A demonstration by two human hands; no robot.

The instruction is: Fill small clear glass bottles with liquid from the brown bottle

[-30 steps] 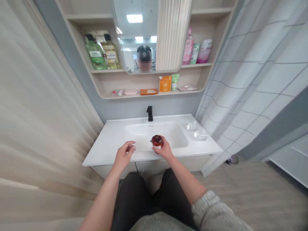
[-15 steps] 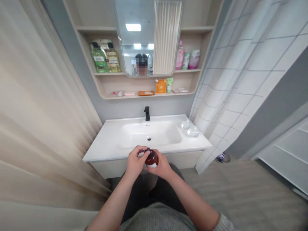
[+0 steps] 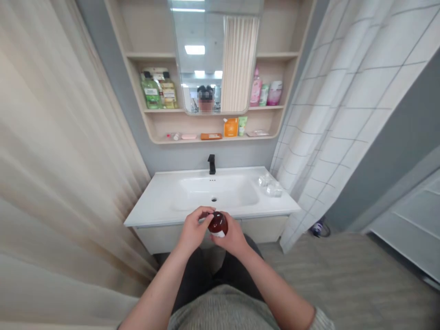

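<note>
- Over the front edge of a white vanity counter (image 3: 154, 206): dark red-brown bottle (image 3: 217, 224) with a white label, held between both hands, near the drain.
- Right hand (image 3: 233, 237): fingers wrapped around the bottle's side and underside, gripping it.
- Left hand (image 3: 193, 230): fingers curled over the bottle's top, pressed on it; exact contact partly hidden.
- Beyond: black faucet (image 3: 211, 164); two clear wrapped cups (image 3: 271, 187) at the counter's far right.
</note>
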